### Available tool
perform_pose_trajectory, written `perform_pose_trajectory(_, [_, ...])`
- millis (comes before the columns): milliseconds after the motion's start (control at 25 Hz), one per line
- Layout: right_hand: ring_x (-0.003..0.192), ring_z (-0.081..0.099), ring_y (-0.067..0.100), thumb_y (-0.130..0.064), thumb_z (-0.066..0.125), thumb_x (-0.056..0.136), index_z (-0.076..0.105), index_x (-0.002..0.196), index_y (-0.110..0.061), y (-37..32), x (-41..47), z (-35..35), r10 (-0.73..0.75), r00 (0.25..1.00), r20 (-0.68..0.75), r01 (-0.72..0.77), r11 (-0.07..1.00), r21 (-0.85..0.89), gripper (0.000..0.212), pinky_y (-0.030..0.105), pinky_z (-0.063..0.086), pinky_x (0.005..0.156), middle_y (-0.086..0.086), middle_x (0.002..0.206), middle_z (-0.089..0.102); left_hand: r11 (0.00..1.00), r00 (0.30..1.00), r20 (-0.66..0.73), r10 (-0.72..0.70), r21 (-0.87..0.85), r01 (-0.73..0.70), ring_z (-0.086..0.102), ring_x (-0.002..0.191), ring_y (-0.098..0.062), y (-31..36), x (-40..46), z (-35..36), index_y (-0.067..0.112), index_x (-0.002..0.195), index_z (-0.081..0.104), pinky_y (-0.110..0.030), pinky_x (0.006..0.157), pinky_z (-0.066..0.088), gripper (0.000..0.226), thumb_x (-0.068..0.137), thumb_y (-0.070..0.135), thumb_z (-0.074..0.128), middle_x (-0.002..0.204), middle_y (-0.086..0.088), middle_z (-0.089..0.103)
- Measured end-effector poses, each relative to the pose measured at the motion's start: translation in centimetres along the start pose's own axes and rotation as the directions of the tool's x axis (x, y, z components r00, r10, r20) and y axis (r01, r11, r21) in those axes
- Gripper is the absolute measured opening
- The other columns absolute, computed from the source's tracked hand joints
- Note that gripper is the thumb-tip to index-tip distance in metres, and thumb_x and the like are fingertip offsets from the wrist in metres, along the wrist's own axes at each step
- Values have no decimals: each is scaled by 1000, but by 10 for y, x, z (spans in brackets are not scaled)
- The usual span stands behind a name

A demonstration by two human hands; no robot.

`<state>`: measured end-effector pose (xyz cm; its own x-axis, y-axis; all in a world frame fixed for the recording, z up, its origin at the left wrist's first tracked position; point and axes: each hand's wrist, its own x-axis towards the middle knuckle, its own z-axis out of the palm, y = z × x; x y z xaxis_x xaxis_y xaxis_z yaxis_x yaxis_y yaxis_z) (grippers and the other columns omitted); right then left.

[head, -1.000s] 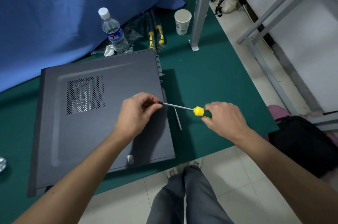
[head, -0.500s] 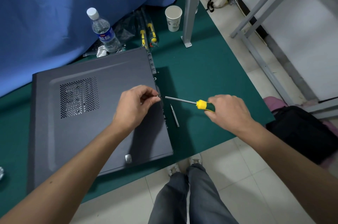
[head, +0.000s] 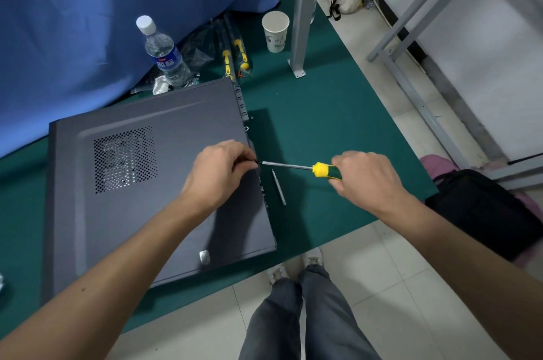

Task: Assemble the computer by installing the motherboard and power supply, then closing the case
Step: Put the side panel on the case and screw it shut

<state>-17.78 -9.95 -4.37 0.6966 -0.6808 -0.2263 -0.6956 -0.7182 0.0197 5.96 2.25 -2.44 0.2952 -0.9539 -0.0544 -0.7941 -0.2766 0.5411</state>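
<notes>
A dark grey computer case [head: 141, 183] lies flat on the green mat with its vented side panel on and facing up. My left hand [head: 217, 171] rests over the panel's right edge and pinches a small screw at the case's rear edge. My right hand [head: 364, 177] grips the yellow and green handle of a screwdriver [head: 317, 168]. Its metal shaft runs left and the tip meets the screw at my left fingertips. The screw itself is mostly hidden by my fingers.
A thin metal strip [head: 278, 187] lies on the mat [head: 317, 124] beside the case. Behind the case stand a water bottle [head: 164, 54], packaged screwdrivers [head: 235, 57], a paper cup [head: 275, 31] and a grey post [head: 301, 13]. A black bag [head: 482, 213] sits on the floor at right.
The screwdriver tip drew slightly away from the screw, then closed on it again. Both hands stay by the case's rear edge; the view shifted a little.
</notes>
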Motion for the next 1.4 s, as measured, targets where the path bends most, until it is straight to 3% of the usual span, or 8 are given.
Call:
perform_pose_trajectory(240, [61,50,27,-34,59,88,42,79,-22,4,3,-9,-21,1000,3,21,1000,21,22,31,33,53,-3,70,50,962,968,242,58,245,-119,63,91,-24,6,13,5,11,103,68,-30,75,45,16,99,23,59,101,-3,65])
perform_pose_trajectory(360, [67,54,15,-37,66,81,43,90,-29,17,8,-14,-49,999,-2,47,953,299,26,30,36,58,-10,80,56,961,947,321,4,260,-92,62,93,-23,8,28,0,14,101,69,-29,74,43,13,97,24,61,100,-3,68])
perform_pose_trajectory(520, [69,54,-1,-17,79,75,56,90,-30,48,14,-17,-78,989,124,-58,571,819,30,18,44,65,-16,87,61,978,908,417,-46,206,-45,64,80,-13,6,54,-13,17,94,74,-22,70,45,8,89,23,73,81,7,68])
perform_pose_trajectory(640, [75,64,7,-11,87,69,66,84,-21,64,16,-9,62,987,149,-158,197,968,28,19,50,66,-9,84,68,987,886,461,-49,160,-29,57,68,4,10,70,-15,22,88,73,-10,59,37,4,88,25,75,69,18,61])
perform_pose_trajectory(840, [64,68,21,-41,88,55,71,80,-20,65,13,7,213,923,321,-295,-145,945,36,21,52,55,5,96,71,985,885,466,-16,158,-66,56,68,6,14,78,-7,23,86,72,-10,58,37,7,89,29,73,69,18,61])
perform_pose_trajectory(1000, [64,65,18,-21,81,75,65,88,-13,72,16,17,145,904,403,-352,-287,891,22,22,53,59,4,87,67,984,842,538,-30,162,-69,60,66,5,20,84,-2,22,86,74,-10,57,39,7,87,29,76,66,19,63])
perform_pose_trajectory(1240, [64,64,19,0,64,88,64,92,-8,90,18,25,156,908,390,-298,-414,860,9,21,52,60,5,76,65,988,689,719,-92,151,-26,70,65,-3,42,105,5,15,90,76,-18,66,57,5,90,17,72,68,11,72])
perform_pose_trajectory(1400, [64,65,19,-2,66,87,66,91,-10,85,20,38,173,922,348,-248,-427,870,9,21,53,62,1,73,67,960,578,803,-146,256,-113,68,68,-3,46,120,8,28,85,73,-19,59,49,7,91,27,70,72,14,71])
